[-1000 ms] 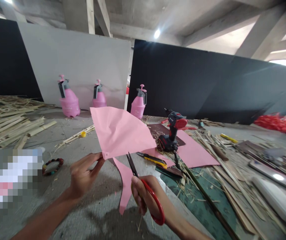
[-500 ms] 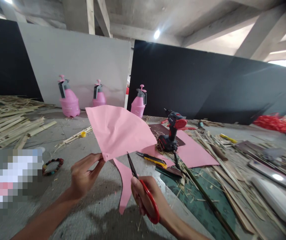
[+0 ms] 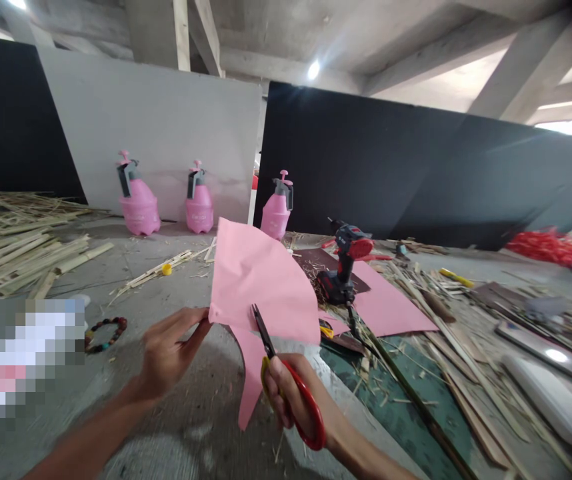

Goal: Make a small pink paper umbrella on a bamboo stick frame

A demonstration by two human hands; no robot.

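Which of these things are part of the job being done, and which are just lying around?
Seemingly in use:
- scissors, in the right hand
- pink sheet, pinched in the left hand

Seemingly just lying about:
- drill
- bracelet
- spray bottles
- wood strips

The pink paper point(image 3: 271, 267) partly covers a yellow tool point(image 3: 326, 329), so that only one end is visible. Both forearms point(image 3: 99, 427) are cut by the lower edge, and the object point(image 3: 26, 353) at far left is blurred into coarse squares. The lettering on the spray bottles point(image 3: 199, 208) is too small for reading.
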